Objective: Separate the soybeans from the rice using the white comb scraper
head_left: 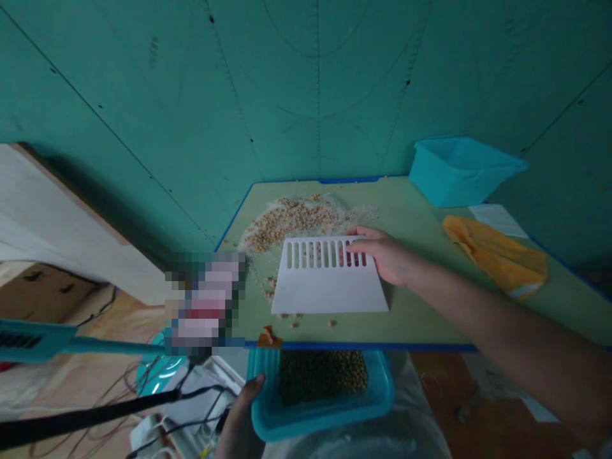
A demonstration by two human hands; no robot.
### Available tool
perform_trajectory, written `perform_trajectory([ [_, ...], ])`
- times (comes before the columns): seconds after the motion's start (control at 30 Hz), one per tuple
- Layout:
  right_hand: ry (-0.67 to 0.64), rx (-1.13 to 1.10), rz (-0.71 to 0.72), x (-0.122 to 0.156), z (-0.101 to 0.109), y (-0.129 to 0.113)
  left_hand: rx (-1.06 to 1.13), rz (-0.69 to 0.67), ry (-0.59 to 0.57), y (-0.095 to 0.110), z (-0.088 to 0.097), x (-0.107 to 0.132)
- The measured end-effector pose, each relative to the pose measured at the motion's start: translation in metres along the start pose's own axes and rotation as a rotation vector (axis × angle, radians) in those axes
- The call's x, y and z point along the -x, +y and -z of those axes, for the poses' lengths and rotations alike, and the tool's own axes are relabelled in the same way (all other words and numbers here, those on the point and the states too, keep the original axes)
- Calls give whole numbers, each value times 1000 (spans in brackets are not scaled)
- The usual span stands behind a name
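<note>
My right hand [380, 252] grips the upper right corner of a white slotted plastic sheet [329, 290], fingers wrapped around its slotted edge. The sheet stands tilted on the pale green table [421, 319]. Just beyond it spreads a pile of tan beans mixed with white grains [296, 220]. A few loose beans [332, 324] lie on the near side of the sheet. Below the table's front edge, my left hand [246, 408] holds the left side of a turquoise basin [325, 428]. Inside the basin are small dark green beans [306, 376] and larger tan beans [354, 370].
A second turquoise basin [447, 185] stands at the table's back right corner. Near it lie an orange cloth [497, 255] and a white sheet [500, 220]. Left of the table are a turquoise-handled tool [115, 345], a black strap [95, 417] and cables. A green wall [315, 95] rises behind.
</note>
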State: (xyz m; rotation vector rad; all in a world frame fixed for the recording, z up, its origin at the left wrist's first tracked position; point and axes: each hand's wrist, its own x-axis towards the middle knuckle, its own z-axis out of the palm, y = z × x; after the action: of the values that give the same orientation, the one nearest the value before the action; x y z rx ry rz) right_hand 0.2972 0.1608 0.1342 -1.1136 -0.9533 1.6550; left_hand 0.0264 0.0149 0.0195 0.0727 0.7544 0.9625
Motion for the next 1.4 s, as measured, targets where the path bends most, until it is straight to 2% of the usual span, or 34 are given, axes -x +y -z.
perform_trajectory([
  [0.1,-7,-1,-8,1,-2,-1,-14,10,-14,-1,-2,0],
  [0.33,-15,-2,-14,4,-4,-2,-88,13,40,-3,-14,2],
  [0.73,-24,17,-68,6,-7,-6,-104,0,-7,-2,-9,0],
  [0.97,-70,40,-96,7,-6,-5,-31,-61,41,-8,-3,-4],
  [1.07,-104,75,-96,8,-5,-6,5,-69,-15,-9,0,-5],
  [1.3,-142,210,-94,11,-3,-13,59,-63,-277,-5,5,-6],
  [1.4,-170,247,-88,12,-2,-14,65,-77,-263,-5,6,-6],
])
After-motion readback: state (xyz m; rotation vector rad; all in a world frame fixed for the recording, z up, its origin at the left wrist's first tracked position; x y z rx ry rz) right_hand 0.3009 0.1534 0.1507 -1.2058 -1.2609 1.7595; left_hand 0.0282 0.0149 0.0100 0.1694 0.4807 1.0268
